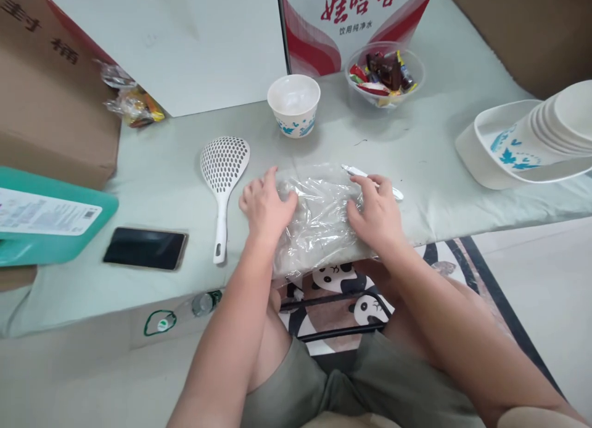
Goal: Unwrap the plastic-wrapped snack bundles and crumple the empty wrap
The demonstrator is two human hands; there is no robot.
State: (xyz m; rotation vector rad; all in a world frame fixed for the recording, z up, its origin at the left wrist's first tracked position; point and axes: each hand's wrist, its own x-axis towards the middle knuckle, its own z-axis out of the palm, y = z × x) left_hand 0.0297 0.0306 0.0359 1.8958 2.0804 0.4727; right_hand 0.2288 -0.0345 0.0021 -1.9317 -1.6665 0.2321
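A crinkled clear plastic bag [319, 215] lies flat on the table at its front edge, between my two hands. My left hand [267, 207] rests at the bag's left side, fingers apart and the thumb at the plastic. On the other side, my right hand [378, 217] has its fingers spread and curved, with the thumb over the bag's right part. A slim white pen-like tool [396, 194] lies partly under the right fingers; its exact kind is hard to make out. To the left of my left hand lies a white slotted skimmer [225, 163].
Behind the bag stand a paper bowl [293, 107] and a clear bowl of wrapped sweets [385, 76]. Stacked paper cups [531, 135] lie in a white container [485, 163] at right. A phone [145, 248], a green jug [104, 215] and cardboard boxes [55, 95] occupy the left.
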